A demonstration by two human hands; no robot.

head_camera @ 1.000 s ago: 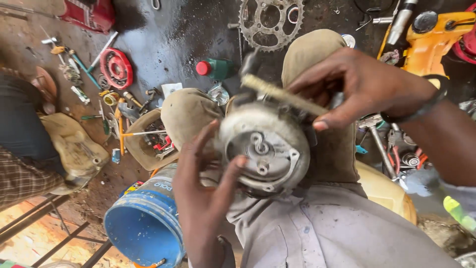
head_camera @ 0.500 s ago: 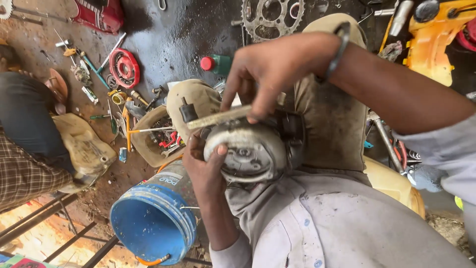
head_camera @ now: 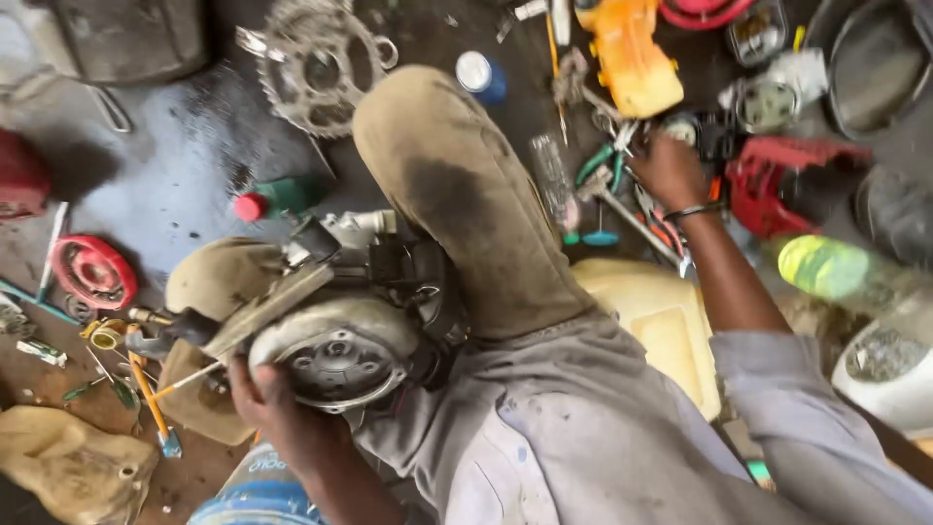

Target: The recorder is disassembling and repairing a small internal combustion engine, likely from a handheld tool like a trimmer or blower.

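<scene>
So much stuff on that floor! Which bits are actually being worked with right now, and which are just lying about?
In use:
- round metal engine part, held by the left hand
- pile of hand tools, where the right hand reaches

Lying about:
- toothed sprocket
- red ring
- orange casing
- blue bucket

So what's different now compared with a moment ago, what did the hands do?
The right hand let go of the flat metal strip it was pressing across the round engine part and swung out to the right, into the pile of tools on the ground. The strip now lies on the part by itself. The left hand kept its grip under the engine part, which stayed on the lap.
</scene>
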